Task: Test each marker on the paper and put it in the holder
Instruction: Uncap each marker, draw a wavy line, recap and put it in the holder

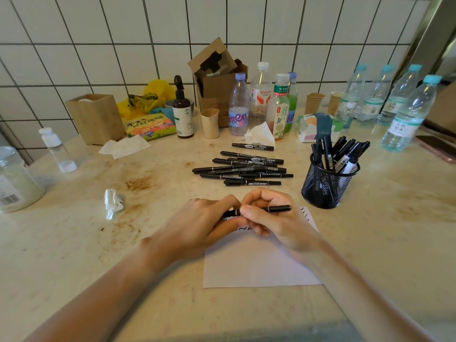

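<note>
A black marker [259, 210] is gripped by both hands above the paper [256, 265].

The marker is held level: its left end is pinched by the left hand [204, 225], its barrel is wrapped by the right hand [271, 215]. The paper is laid near the surface's [74, 243] front edge, scribbles showing. Loose markers [243, 169] are piled behind it; the mesh holder [325, 183], already stocked, is stood just right of them.

Black wire-mesh holder [325, 188]; matt black plastic markers [243, 169]; smooth white paper [259, 265]; clear glossy plastic bottles [385, 99]; brown cardboard box [217, 77]; glossy tiles [98, 33]; stained, polished stone-like counter [74, 243].
</note>
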